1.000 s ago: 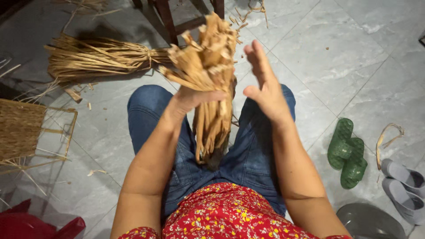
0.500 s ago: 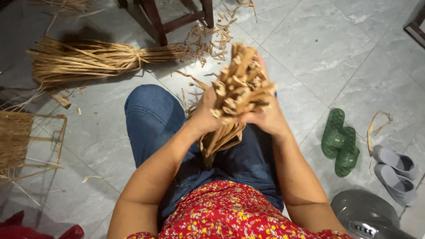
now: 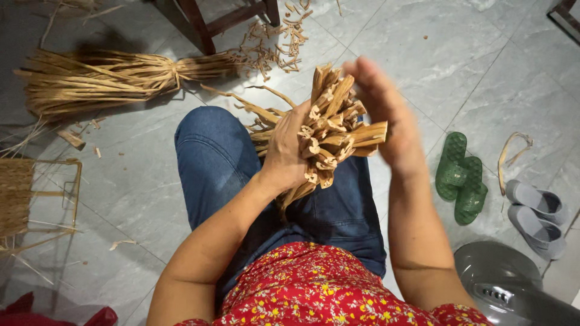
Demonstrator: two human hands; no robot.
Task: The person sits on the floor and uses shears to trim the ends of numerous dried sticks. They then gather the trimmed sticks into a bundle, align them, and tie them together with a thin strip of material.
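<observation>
A thick bundle of tan dried reed strips point(image 3: 329, 130) stands over my lap, its cut ends pointing up and to the right. My left hand point(image 3: 287, 151) grips the bundle around its middle from the left. My right hand point(image 3: 386, 115) is flat and blurred, its palm against the bundle's cut ends on the right. I sit in blue jeans and a red flowered top.
A tied sheaf of reeds point(image 3: 109, 78) lies on the grey tiled floor at upper left, with cut scraps point(image 3: 272, 42) near a wooden chair leg point(image 3: 199, 24). A woven frame point(image 3: 24, 193) sits at left. Green sandals point(image 3: 460, 178), grey sandals point(image 3: 534, 214) and a grey fan base point(image 3: 507, 284) lie at right.
The bundle has swung from hanging down between my knees to pointing up and right. My right hand came onto its ends, and the camera shifted slightly.
</observation>
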